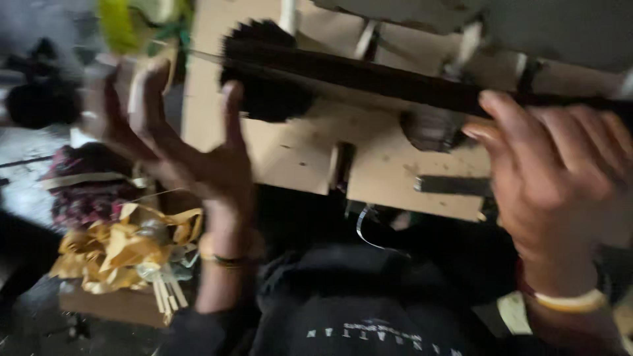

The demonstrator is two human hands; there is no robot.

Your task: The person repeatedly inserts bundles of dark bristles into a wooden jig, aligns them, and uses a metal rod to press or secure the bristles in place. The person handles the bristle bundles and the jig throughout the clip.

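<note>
My right hand [554,171] is closed around one end of a long bundle of thin dark sticks [369,76] that stretches left across a wooden board [297,151]. The bundle's far end fans out like a brush near my left hand [178,142]. That hand is raised with its fingers spread, palm toward me, and holds nothing I can make out. It sits just left of the bundle's bushy end. The picture is blurred by motion.
A heap of yellow ribbon strips [125,247] lies on a small wooden block at the lower left. Something yellow-green [132,23] hangs at the top left. A metal fitting [452,184] sits on the board. Dark clothing fills the bottom.
</note>
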